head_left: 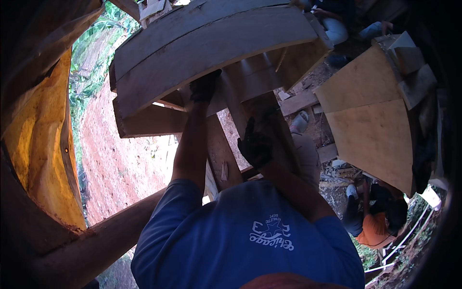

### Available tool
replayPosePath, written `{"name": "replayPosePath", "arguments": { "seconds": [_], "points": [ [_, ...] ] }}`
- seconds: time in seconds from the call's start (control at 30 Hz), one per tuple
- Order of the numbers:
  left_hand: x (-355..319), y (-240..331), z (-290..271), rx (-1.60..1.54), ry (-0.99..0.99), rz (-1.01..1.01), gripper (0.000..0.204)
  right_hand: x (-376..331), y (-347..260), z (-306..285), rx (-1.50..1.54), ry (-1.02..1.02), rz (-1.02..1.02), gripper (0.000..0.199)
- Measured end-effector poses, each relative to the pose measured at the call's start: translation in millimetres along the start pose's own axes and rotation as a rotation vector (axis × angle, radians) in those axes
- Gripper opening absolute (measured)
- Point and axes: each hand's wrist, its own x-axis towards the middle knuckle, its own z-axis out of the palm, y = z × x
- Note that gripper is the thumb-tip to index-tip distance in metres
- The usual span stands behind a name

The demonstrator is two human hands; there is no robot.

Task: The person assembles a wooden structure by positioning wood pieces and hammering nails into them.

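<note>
A long wooden board structure (211, 50) spans the top of the view, with an open, shadowed space below its near edge. My left hand (203, 87), in a dark glove, reaches up to that edge; its fingers are lost in shadow, so I cannot make out whether they grip the wood. Lower and to the right, my right hand (255, 147), also dark-gloved, has fingers apart, one pointing upward, and no object shows in it. It is beside a dark upright plank (269, 120). Between my forearms stands another brown plank (224, 159).
At the right stands a large pale plywood panel (368, 120). A person in an orange top (375, 229) is low at the right, and another person's light-trousered leg (334, 30) shows at the top. Yellow sheeting (41, 149) hangs left above a thick wooden beam (115, 212).
</note>
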Motion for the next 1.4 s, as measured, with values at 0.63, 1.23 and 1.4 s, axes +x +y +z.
{"name": "replayPosePath", "arguments": {
  "seconds": [0.63, 1.23, 1.4],
  "points": [
    [-4.4, 30.2, -40.9, -0.049, -0.102, -0.076, 0.041, -62.5, 86.3, -96.6, 0.25, 0.218, -0.065, 0.07],
    [-2.0, -4.6, 6.1, -0.148, -0.025, -0.051, 0.046, -93.3, 124.5, -13.8, 0.077, 0.121, 0.096, 0.034],
    [-3.1, 2.1, 0.0, -0.189, -0.065, -0.116, 0.054, -48.8, 143.1, -29.6, 0.491, 0.304, -0.361, 0.043]
  ]
}}
